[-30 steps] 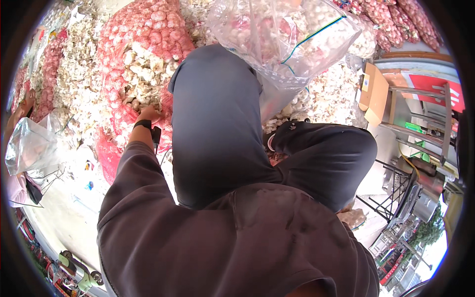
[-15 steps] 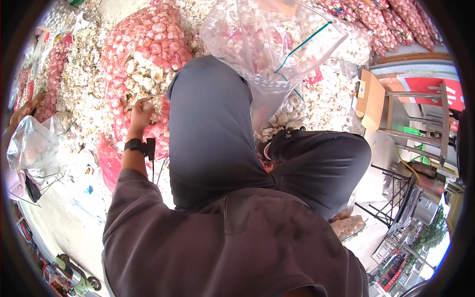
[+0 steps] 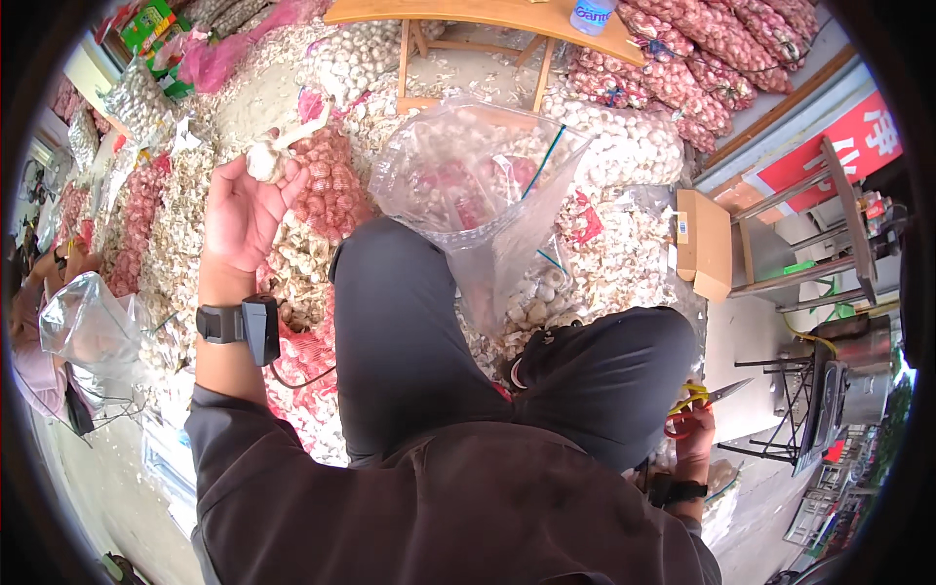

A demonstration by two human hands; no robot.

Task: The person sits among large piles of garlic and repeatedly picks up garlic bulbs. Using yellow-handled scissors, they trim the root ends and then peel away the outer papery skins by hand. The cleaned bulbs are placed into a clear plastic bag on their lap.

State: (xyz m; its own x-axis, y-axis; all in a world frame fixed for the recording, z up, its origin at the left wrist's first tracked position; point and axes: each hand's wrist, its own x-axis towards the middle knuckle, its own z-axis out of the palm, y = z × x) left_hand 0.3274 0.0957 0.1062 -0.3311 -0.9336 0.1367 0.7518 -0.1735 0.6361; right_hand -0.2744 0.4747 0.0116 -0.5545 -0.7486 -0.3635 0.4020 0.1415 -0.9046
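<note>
My left hand [image 3: 242, 222] is raised above a red mesh sack of garlic [image 3: 333, 190], its palm turned up. Its fingertips grip a whitish garlic bulb [image 3: 263, 162] whose dry stalk sticks out to the upper right. Low on the right, beside my bent knee, my right hand [image 3: 693, 434] is closed round the handles of yellow-and-red scissors [image 3: 726, 391]; the blades point right, away from my body. A clear plastic bag [image 3: 419, 207] stands wide-mouthed beyond my knees, with garlic seen through and around it.
Dry garlic skins and stalks litter the ground. Ahead stands a wooden stool [image 3: 468, 12]; full mesh sacks [image 3: 682, 58] are stacked at the far right. A cardboard box [image 3: 702, 239] and a metal-legged rack [image 3: 838, 210] stand right. At far left, another person's hand [image 3: 83, 261] is near a clear bag.
My left hand has lifted from the mesh sack, bringing up a garlic bulb with its stalk. My right hand with scissors has come into view at the right. The view has tilted toward the stool.
</note>
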